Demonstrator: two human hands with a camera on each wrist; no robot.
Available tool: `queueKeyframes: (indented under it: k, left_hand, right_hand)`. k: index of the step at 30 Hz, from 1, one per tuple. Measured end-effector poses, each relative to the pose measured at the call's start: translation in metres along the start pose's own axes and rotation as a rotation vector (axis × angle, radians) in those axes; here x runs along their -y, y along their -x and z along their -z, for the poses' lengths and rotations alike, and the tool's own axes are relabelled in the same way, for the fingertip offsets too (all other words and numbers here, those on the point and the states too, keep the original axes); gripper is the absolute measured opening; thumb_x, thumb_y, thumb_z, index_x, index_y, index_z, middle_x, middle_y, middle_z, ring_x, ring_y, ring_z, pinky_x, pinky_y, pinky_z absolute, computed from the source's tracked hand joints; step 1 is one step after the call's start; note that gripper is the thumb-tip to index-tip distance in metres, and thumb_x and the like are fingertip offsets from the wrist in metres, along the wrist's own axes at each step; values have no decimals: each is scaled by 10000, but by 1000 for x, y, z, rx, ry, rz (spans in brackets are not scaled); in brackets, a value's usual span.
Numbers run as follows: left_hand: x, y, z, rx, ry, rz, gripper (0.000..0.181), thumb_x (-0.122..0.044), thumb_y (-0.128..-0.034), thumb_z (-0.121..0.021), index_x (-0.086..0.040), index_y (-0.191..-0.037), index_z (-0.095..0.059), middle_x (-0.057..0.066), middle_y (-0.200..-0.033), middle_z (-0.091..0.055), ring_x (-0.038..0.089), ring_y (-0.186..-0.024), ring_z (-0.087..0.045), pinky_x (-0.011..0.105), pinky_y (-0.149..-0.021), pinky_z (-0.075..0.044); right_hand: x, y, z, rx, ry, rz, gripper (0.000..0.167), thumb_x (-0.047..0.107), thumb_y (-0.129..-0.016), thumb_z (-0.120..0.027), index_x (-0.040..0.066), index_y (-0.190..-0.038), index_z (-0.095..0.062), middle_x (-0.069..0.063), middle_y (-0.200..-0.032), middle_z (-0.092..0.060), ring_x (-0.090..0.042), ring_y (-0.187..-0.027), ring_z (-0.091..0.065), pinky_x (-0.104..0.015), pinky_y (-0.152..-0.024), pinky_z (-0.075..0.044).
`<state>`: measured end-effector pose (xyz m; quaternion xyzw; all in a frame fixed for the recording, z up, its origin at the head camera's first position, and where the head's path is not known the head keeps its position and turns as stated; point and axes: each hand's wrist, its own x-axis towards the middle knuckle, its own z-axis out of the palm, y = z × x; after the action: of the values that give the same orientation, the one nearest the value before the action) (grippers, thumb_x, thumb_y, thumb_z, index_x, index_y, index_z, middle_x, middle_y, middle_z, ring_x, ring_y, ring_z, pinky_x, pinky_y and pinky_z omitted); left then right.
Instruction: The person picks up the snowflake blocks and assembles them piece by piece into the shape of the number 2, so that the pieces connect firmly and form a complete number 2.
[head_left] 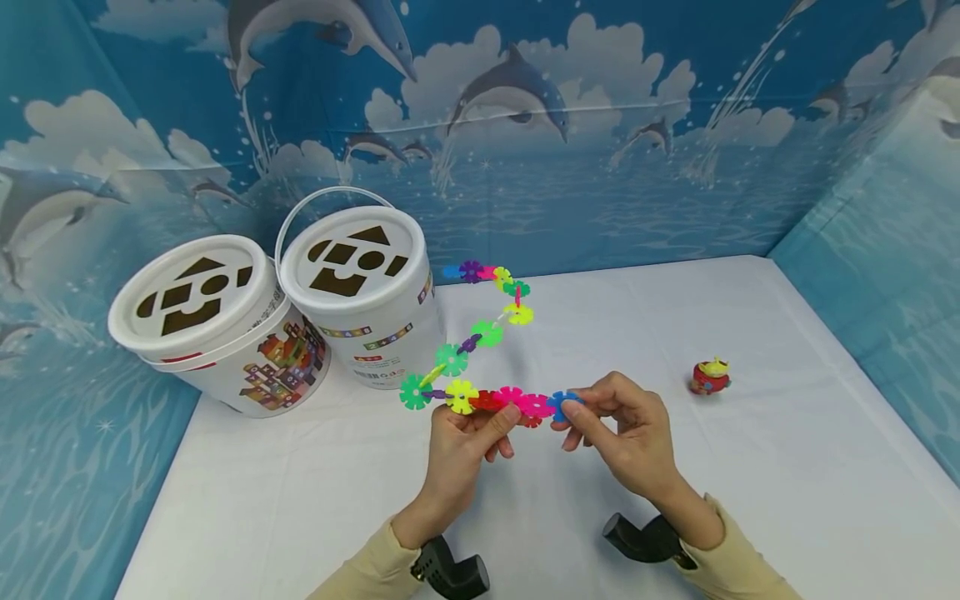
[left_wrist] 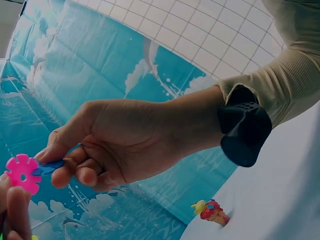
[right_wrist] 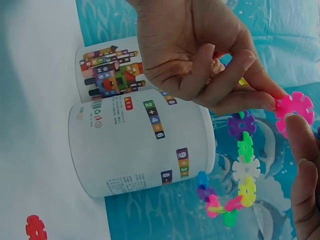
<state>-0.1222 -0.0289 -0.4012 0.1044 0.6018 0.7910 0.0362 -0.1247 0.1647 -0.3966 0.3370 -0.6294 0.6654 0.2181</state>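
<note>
My left hand point(head_left: 468, 450) pinches a chain of notched plastic snowflake discs by its pink disc point(head_left: 510, 397), thumb on top. From there the chain zigzags away through red, yellow, purple and green discs point(head_left: 452, 360) to a light blue one at the far end. My right hand point(head_left: 626, 429) pinches a blue disc point(head_left: 562, 405) between thumb and fingers, at the chain's near right end. In the left wrist view this blue disc point(left_wrist: 52, 167) meets the edge of a pink disc point(left_wrist: 12, 169); fingertips hide how deeply they interlock.
Two white lidded buckets point(head_left: 363, 300) with shape-hole lids stand at the left, the outer bucket point(head_left: 217, 333) tilted. A small red and yellow toy figure point(head_left: 709, 379) is at the right. A loose red disc point(right_wrist: 36, 229) lies on the white cloth. A dolphin-print curtain point(head_left: 600, 200) encloses the table.
</note>
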Motion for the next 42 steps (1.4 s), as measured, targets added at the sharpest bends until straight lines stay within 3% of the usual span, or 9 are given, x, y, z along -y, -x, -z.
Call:
queueKeyframes:
  k: [9, 16, 22, 27, 29, 32, 36, 39, 42]
  left_hand:
    - [0, 1, 0, -27, -3, 14, 231, -142, -889, -677, 62, -990, -638, 115, -811, -708, 121, -458, -530, 192, -447, -379]
    - [-3, 0, 1, -25, 14, 22, 257, -116, -878, -686, 70, -1025, -588, 44, -772, -707, 118, -451, -537, 195, -442, -373]
    - [-3, -2, 1, -31, -6, 6, 233, -121, -878, -686, 80, -982, -632, 29, -724, -683, 123, -466, -549, 200, -451, -387]
    - [-4, -2, 1, -25, 5, 13, 248, -138, -883, -684, 62, -999, -593, 32, -689, -663, 124, -465, -544, 200, -451, -391]
    - [-4, -2, 1, -24, 8, 17, 250, -143, -886, -682, 59, -1002, -591, 44, -689, -664, 123, -464, -543, 199, -453, -394]
    - [-4, -2, 2, -22, 7, 20, 246, -144, -889, -678, 69, -1000, -626, 58, -730, -687, 125, -462, -540, 198, -454, -398]
    - [-4, -1, 3, -18, 4, 20, 239, -141, -895, -670, 77, -992, -659, 97, -767, -695, 130, -460, -534, 196, -450, -395]
    - [-4, -1, 4, -18, 3, 20, 239, -138, -898, -665, 83, -990, -655, 91, -748, -687, 126, -458, -527, 196, -450, -390]
    - [-4, -2, 4, -12, 4, 14, 240, -137, -902, -659, 88, -984, -650, 60, -748, -690, 120, -460, -521, 192, -451, -386]
  right_hand:
    - [-2, 3, -9, -52, -24, -20, 198, 19, -901, -632, -138, -861, -519, -125, -761, -694, -147, -459, -616, -223, -394, -462]
    - [-2, 1, -6, -21, 1, -38, 162, -2, -900, -625, -126, -877, -523, -129, -772, -689, -151, -471, -620, -228, -408, -474]
    - [2, -1, -3, 28, 39, -125, 76, -104, -882, -586, -76, -889, -517, -116, -750, -687, -157, -512, -638, -246, -425, -484]
    - [2, -1, 0, 34, 44, -136, 20, -63, -926, -538, -73, -910, -530, -86, -733, -680, -153, -532, -639, -253, -439, -484]
    - [1, -2, 2, 26, 24, -144, 68, -60, -952, -481, -91, -932, -537, -86, -711, -663, -161, -529, -633, -255, -444, -478]
    - [-3, -3, 4, 3, -15, -253, 162, -38, -991, -394, -101, -957, -539, -99, -692, -624, -193, -514, -622, -268, -453, -481]
    - [-14, -4, 7, 16, -1, -557, 234, 119, -1028, -411, -67, -977, -544, -109, -735, -618, -252, -547, -633, -288, -490, -508]
    - [-29, -3, 9, 101, 39, -747, 204, 151, -1003, -485, -41, -1001, -554, -138, -804, -633, -338, -634, -641, -295, -524, -516]
    - [-47, 2, 12, 202, 108, -839, 124, 89, -944, -558, -11, -1015, -575, -169, -831, -645, -401, -706, -630, -309, -548, -517]
